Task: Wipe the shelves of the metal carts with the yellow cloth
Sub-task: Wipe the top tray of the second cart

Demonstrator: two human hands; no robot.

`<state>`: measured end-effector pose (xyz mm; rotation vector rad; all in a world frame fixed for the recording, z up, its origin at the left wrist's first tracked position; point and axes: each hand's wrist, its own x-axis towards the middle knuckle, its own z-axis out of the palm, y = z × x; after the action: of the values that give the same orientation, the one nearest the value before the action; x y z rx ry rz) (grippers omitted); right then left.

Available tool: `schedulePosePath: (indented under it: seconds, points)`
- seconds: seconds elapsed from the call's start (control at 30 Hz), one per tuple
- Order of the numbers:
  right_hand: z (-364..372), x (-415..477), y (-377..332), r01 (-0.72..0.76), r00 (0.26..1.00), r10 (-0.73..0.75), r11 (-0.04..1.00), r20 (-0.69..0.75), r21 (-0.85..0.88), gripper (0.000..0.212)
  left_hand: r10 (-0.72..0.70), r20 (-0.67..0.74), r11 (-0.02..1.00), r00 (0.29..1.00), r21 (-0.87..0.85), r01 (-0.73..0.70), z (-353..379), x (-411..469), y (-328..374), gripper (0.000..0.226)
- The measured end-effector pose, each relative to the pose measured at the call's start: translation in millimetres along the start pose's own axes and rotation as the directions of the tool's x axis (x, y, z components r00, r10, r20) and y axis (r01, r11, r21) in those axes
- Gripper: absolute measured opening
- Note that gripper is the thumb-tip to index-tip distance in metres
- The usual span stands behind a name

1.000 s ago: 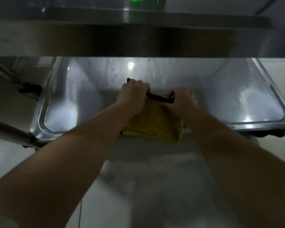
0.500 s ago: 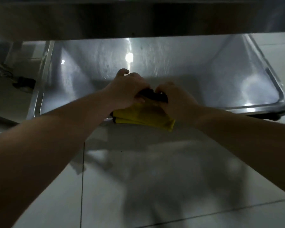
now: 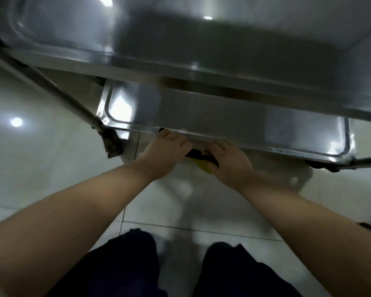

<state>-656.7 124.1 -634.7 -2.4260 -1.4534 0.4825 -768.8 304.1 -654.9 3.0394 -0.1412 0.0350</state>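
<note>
Both hands curl shut at the front lip of the lower shelf [image 3: 244, 118] just beyond them. The left hand [image 3: 165, 153] and right hand [image 3: 229, 162] grip a black strip [image 3: 194, 153], with the yellow cloth [image 3: 204, 167] bunched between them. This looks like edge-wiping; next, the cloth likely needs dragging sideways along the rim.

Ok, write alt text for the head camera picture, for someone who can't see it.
A left hand and a right hand hold a black strip and a yellow cloth between them at the front edge of a metal cart's lower shelf. The upper shelf juts out above; dark trouser legs and pale floor tiles show below.
</note>
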Motion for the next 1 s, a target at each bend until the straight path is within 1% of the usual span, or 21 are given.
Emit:
schedulePosePath:
  seconds: [0.07, 0.1, 0.13, 0.2, 0.27, 0.3, 0.37, 0.47, 0.6, 0.7, 0.77, 0.8, 0.87, 0.93, 1.0]
  points:
    - [-19.5, -8.1, -22.7, -0.007, 1.0, 0.006, 1.0, 0.025, 0.027, 0.026, -0.103, 0.016, 0.994, 0.995, -0.045, 0.104, -32.2, -15.3, 9.0, 0.04]
    - [-31.8, -13.0, -37.1, -0.035, 0.999, 0.033, 0.998, 0.042, 0.043, 0.023, -0.157, 0.021, 0.983, 0.987, -0.088, 0.159, -49.4, -23.6, 14.7, 0.04]
    - [-45.6, -18.5, -53.0, -0.07, 0.996, 0.066, 0.996, 0.06, 0.062, 0.022, -0.204, 0.033, 0.966, 0.978, -0.156, 0.207, -67.3, -33.3, 20.9, 0.037]
    - [-73.7, -30.5, -85.6, -0.103, 0.994, 0.099, 0.989, 0.039, 0.104, 0.022, -0.309, 0.061, 0.902, 0.949, -0.297, 0.313, -105.5, -54.5, 32.1, 0.027]
    - [-105.8, -41.2, -120.0, -0.079, 0.997, 0.077, 0.987, 0.02, 0.142, 0.024, -0.435, 0.103, 0.809, 0.895, -0.392, 0.438, -152.5, -75.8, 40.4, 0.021]
    - [-122.3, -45.7, -137.0, -0.051, 0.999, 0.049, 0.987, 0.017, 0.155, 0.023, -0.475, 0.118, 0.769, 0.872, -0.425, 0.477, -177.0, -85.9, 43.3, 0.02]
    - [-159.1, -52.8, -171.5, 0.012, 1.0, -0.012, 0.988, -0.001, 0.156, 0.02, -0.535, 0.103, 0.717, 0.838, -0.469, 0.516, -228.6, -106.6, 48.4, 0.023]
    - [-231.9, -55.1, -230.4, 0.075, 0.997, -0.07, 0.98, -0.034, 0.186, 0.019, -0.616, 0.053, 0.678, 0.786, -0.471, 0.564, -319.1, -136.2, 51.5, 0.026]
    - [-356.2, -45.2, -320.0, 0.225, 0.972, -0.201, 0.945, -0.121, 0.237, 0.019, -0.706, -0.042, 0.65, 0.707, -0.435, 0.623, -471.0, -169.7, 41.7, 0.027]
    - [-445.4, -26.0, -391.4, 0.315, 0.948, -0.294, 0.918, -0.119, 0.24, 0.015, -0.767, -0.089, 0.607, 0.636, -0.421, 0.673, -587.5, -192.6, 21.7, 0.022]
    - [-492.8, -14.5, -437.6, 0.376, 0.926, -0.36, 0.9, -0.11, 0.219, 0.015, -0.799, -0.115, 0.575, 0.59, -0.431, 0.695, -651.1, -209.4, 8.0, 0.021]
    - [-515.4, -6.2, -463.5, 0.416, 0.909, -0.4, 0.888, -0.118, 0.197, 0.014, -0.805, -0.156, 0.578, 0.572, -0.426, 0.696, -683.6, -219.7, -1.4, 0.02]
    - [-540.7, 9.8, -493.1, 0.455, 0.89, -0.44, 0.876, -0.123, 0.159, 0.014, -0.805, -0.19, 0.585, 0.562, -0.403, 0.703, -719.1, -226.8, -18.5, 0.019]
    - [-561.3, 28.2, -531.0, 0.52, 0.849, -0.503, 0.85, -0.163, 0.086, 0.017, -0.807, -0.247, 0.589, 0.536, -0.395, 0.705, -754.7, -244.7, -39.4, 0.021]
    - [-576.8, 46.7, -567.2, 0.546, 0.824, -0.535, 0.838, -0.187, 0.008, 0.02, -0.787, -0.299, 0.617, 0.54, -0.379, 0.69, -780.3, -261.6, -66.9, 0.025]
